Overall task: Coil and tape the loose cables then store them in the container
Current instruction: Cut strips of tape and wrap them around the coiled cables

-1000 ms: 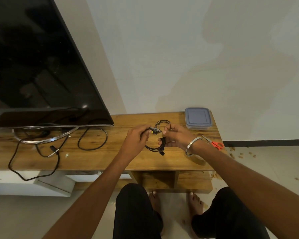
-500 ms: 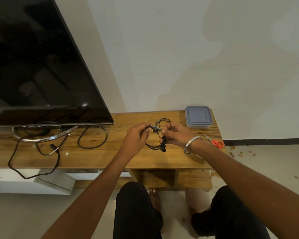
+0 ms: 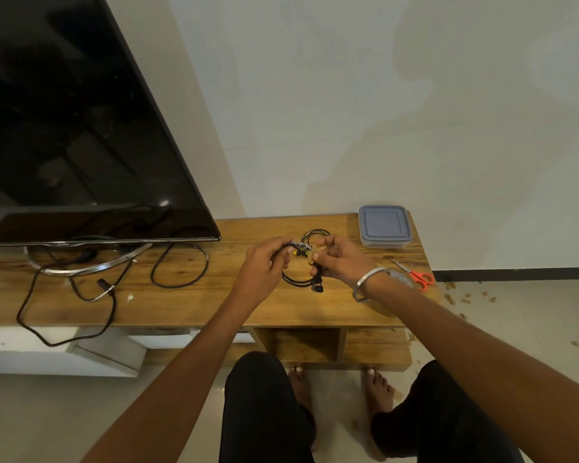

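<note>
Plain off-white wall (image 3: 381,111) fills the upper centre and right of the frame, faint blotchy marks on it; dark skirting strip (image 3: 515,275) along its base at right; low wooden TV bench (image 3: 188,295) spans the middle, open cubby (image 3: 306,344) under its right part; black TV screen (image 3: 64,128) upper left on a curved metal stand (image 3: 91,267); pale tiled floor (image 3: 515,315) lower right, small brown debris (image 3: 465,297) scattered by the bench end; soft, dim, even light.

thin black cable (image 3: 300,280) coiled in a small loop at frame centre, yellow plugs at its top. grey lidded container (image 3: 384,226) sits shut, right of it. another black cable (image 3: 178,267) loose, centre-left.
</note>
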### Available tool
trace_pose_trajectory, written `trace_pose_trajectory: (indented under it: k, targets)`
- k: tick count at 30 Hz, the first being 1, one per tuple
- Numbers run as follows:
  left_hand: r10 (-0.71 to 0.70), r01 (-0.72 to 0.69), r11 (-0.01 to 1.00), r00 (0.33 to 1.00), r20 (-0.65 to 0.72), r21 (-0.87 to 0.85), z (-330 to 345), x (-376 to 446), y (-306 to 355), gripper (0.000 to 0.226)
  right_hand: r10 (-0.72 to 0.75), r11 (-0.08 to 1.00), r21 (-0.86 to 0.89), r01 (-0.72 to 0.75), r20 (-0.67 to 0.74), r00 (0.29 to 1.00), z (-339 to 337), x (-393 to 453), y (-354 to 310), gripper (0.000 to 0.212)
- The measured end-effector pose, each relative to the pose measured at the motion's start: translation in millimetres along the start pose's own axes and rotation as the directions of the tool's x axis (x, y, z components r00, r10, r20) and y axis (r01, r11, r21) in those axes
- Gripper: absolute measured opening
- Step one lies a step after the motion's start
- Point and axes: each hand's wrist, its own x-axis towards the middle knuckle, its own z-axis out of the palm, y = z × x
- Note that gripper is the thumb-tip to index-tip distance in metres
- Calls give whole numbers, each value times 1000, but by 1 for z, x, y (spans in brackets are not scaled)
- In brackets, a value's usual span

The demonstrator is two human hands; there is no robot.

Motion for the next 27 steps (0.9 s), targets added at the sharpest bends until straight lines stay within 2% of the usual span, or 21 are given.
trace_pose_trajectory:
  k: [7, 21, 24, 27]
  targets:
    - [-1, 1, 1000, 1000, -9, -8, 0, -1, 0, 21, 6, 999, -31, -7, -7, 1000, 1, 0, 2, 30]
    - [2, -1, 1000, 1000, -17, 23, 4, -3, -3, 22, -34, 974, -223, 34, 3, 999, 3, -5, 1, 39]
    - [-10, 10, 1000, 1000, -19, 24, 4, -4, -3, 21, -35, 984, -176, 35, 0, 999, 5, -5, 1, 39]
    - [-21, 22, 1000, 999, -32, 17, 4, -4, -3, 21, -71, 983, -175, 59, -60, 996, 7, -6, 2, 38]
